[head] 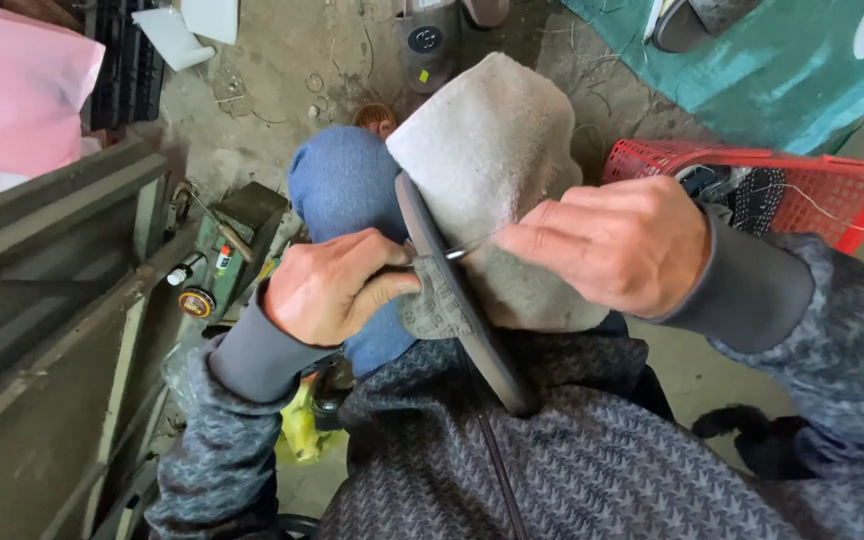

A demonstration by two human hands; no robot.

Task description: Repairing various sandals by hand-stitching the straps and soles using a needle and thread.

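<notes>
A grey felt shoe [497,160] with a dark rubber sole [452,290] stands on edge against my knee in blue jeans [342,185]. My left hand [332,290] is closed on a thin metal tool, pressed against the sole's edge. My right hand [607,240] pinches a thin needle or thread [467,250] coming out of the felt next to the sole. Both hands sit close together at the seam between felt and sole.
A red plastic basket [782,185] with dark items lies on the floor at right. A grey-green metal machine frame [62,300] stands at left, with small bottles and a tin [197,285] on it. Teal cloth [782,70] lies at the top right, a pink sheet [17,85] top left.
</notes>
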